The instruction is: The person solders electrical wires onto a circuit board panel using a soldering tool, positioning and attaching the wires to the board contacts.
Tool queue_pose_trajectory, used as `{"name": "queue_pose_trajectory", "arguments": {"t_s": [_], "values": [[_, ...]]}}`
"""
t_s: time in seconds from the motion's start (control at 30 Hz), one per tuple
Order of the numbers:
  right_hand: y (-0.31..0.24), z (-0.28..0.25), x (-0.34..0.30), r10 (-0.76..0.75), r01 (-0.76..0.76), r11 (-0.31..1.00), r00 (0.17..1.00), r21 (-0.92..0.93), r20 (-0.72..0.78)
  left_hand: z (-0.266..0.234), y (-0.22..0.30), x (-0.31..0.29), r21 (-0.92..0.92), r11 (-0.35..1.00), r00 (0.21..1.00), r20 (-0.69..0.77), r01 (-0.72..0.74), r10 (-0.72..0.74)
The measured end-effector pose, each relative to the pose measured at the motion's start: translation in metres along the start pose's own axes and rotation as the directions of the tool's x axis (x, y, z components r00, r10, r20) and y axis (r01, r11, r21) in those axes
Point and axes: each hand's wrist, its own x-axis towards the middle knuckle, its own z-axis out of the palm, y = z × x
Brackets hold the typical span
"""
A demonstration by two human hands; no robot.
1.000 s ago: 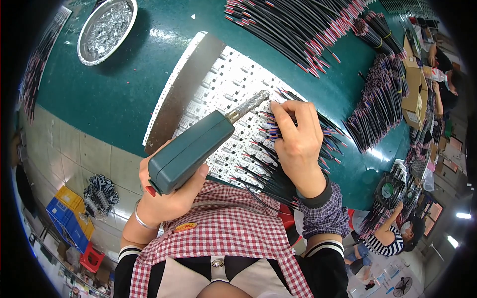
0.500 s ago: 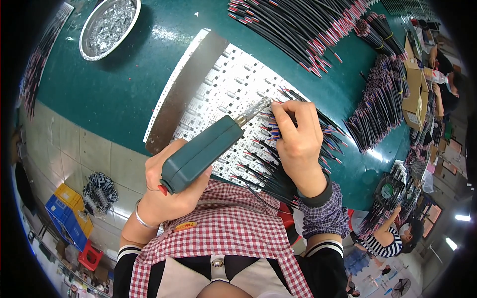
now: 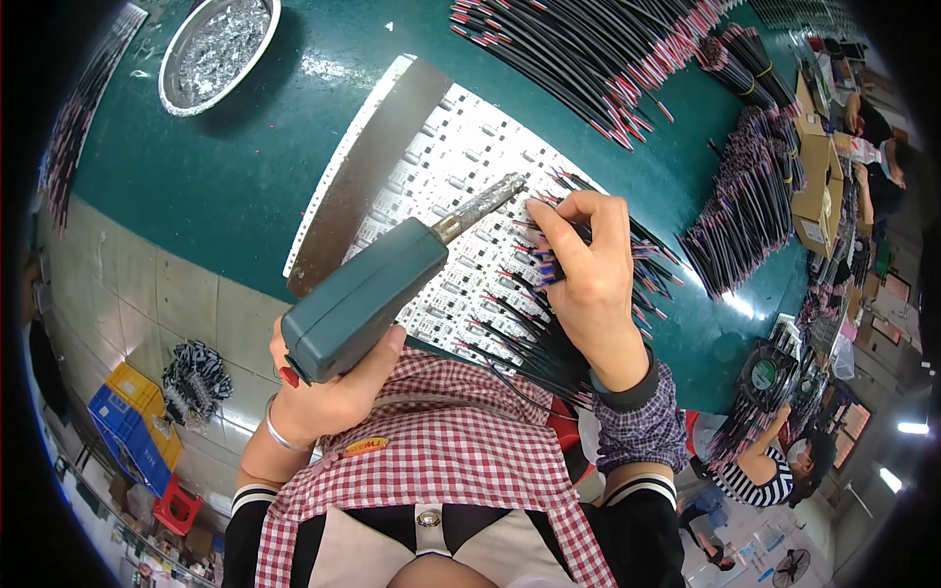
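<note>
In my left hand [image 3: 333, 387] is a dark green gun-shaped soldering iron [image 3: 368, 299], its fingers wrapped round the handle. The iron's silvery tip [image 3: 485, 204] points up and right over a white circuit board panel [image 3: 461, 162] dotted with small parts. My right hand [image 3: 588, 269] is closed over the panel's right side, thumb and forefinger pinched together near the tip, just apart from it. Black cables [image 3: 524, 338] with red and blue wire ends lie in a row along that side, running under this hand. A cable end seems to sit in the pinch, partly hidden.
A brown strip [image 3: 372, 181] covers the panel's left part. Toward the far left stands a round bowl [image 3: 169, 73] of silvery scraps. Stripped cables [image 3: 559, 54] lie in a pile at the back, with more bundles [image 3: 750, 216] at right beside a cardboard box [image 3: 818, 191]. Co-workers sit at far right.
The soldering iron has drawn back left and down, its tip leaving the right fingertips. My right hand has shifted only slightly and stays pinched.
</note>
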Motion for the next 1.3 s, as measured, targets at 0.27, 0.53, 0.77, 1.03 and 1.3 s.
{"name": "queue_pose_trajectory", "arguments": {"t_s": [0.27,0.53,0.77,1.03,1.3], "values": [[0.006,-0.001,-0.01,-0.098,0.098,0.988,0.995,-0.118,0.009,0.001,-0.002,-0.002,0.067,0.993,0.995,0.008,-0.096,0.096],[0.001,-0.002,-0.011,-0.134,0.134,0.981,0.991,-0.143,0.012,0.001,-0.002,-0.005,-0.127,0.99,0.998,0.027,0.06,-0.057],[0.0,-0.004,-0.009,-0.139,0.141,0.98,0.99,-0.137,0.024,0.001,0.002,-0.002,-0.167,0.98,0.993,0.065,0.109,-0.099],[-0.002,-0.005,-0.005,-0.149,0.155,0.976,0.988,-0.152,0.049,-0.002,0.003,-0.001,-0.041,0.997,0.989,0.132,0.07,-0.064],[-0.002,-0.005,-0.005,-0.155,0.163,0.972,0.986,-0.169,0.056,0.0,-0.003,-0.008,-0.07,0.997,0.998,0.058,0.022,-0.018]]}}
